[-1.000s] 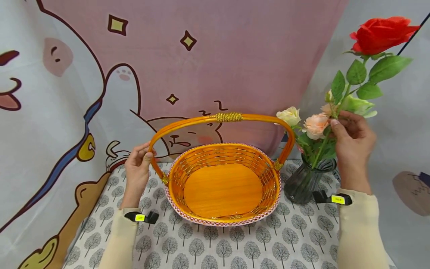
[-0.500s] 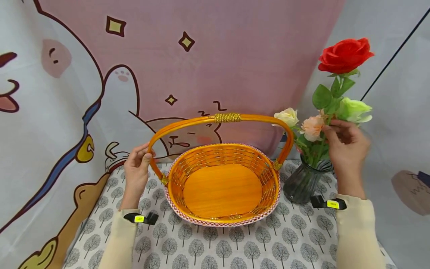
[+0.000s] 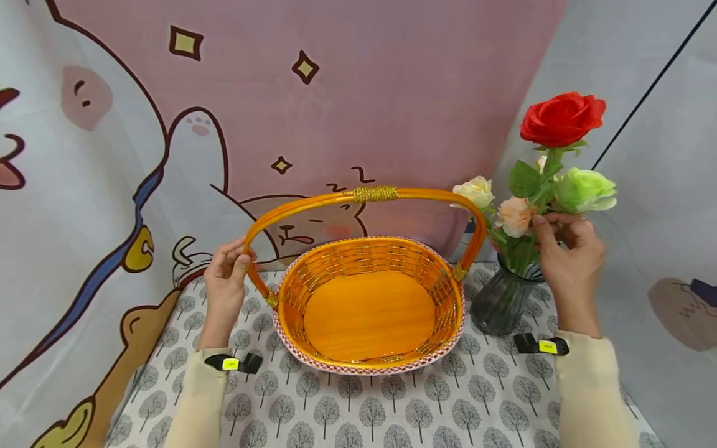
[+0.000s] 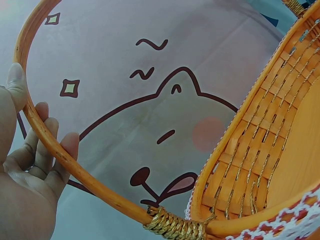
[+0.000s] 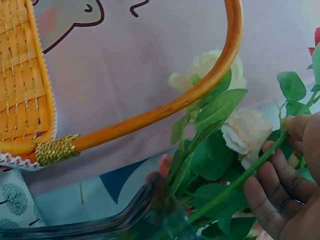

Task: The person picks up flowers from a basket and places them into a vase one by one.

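My left hand [image 3: 224, 280] holds the left side of the handle [image 4: 92, 182] of an orange woven basket [image 3: 370, 317], thumb on one side and fingers on the other. Nothing lies inside the basket. A red rose [image 3: 562, 119] stands upright above my right hand [image 3: 571, 261], which pinches its green stem [image 5: 235, 185] between thumb and fingers. The stem's lower part runs down into a dark glass vase [image 3: 500, 305]. Also in the vase are a cream flower [image 3: 473, 191], a peach flower [image 3: 514, 216] and a green rose [image 3: 584, 190].
A tablecloth [image 3: 336, 410] with grey trees covers the table. Behind it hangs a pink cloth [image 3: 420, 93] with cartoon animals. The vase stands close to the basket's right side, and a pale wall cloth [image 3: 661, 218] borders the right.
My right hand has moved down and left, lowering the red rose and its stem further into the vase. My left hand stays on the basket handle.
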A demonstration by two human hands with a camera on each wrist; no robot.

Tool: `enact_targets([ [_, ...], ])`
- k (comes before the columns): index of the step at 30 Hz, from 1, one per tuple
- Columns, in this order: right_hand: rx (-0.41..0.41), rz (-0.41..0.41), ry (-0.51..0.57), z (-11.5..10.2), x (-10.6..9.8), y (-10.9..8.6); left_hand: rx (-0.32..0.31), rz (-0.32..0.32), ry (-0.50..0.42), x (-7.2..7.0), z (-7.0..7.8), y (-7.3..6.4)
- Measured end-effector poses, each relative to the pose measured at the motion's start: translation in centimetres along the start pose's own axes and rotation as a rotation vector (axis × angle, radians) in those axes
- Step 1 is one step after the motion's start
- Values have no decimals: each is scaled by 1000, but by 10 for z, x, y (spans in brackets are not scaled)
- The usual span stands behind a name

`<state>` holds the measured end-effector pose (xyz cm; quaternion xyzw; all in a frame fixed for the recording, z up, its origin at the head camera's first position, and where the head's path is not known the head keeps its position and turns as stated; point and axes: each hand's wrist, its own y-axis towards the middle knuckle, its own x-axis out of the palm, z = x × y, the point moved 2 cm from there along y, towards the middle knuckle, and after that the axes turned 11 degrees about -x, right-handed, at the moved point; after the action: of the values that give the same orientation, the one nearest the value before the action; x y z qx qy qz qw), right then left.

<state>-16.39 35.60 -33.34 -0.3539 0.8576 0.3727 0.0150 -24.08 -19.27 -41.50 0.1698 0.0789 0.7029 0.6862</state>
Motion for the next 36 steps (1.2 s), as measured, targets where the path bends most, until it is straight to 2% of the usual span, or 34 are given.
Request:
enact_targets([
  [4,-28,-16,-47,2,0,-5,-6,-7,-16,-1,0,0],
  [11,37,-50,-95,7,-2,-15,-26,18,20,0,1,-1],
  [14,26,-63,-115,9,-3,-20,-29,30,38,0,1,-1],
  [19,-4,-71,-152,11,-4,-28,-34,37,9,1,1,-2],
  [28,-41,-19,-170,16,-4,-40,-27,40,-6,0,1,-2],
  [33,-42,11,-164,19,-3,-45,-23,50,36,0,1,-3],
  [36,-69,17,-167,19,-4,-46,-30,53,54,1,1,-3],
])
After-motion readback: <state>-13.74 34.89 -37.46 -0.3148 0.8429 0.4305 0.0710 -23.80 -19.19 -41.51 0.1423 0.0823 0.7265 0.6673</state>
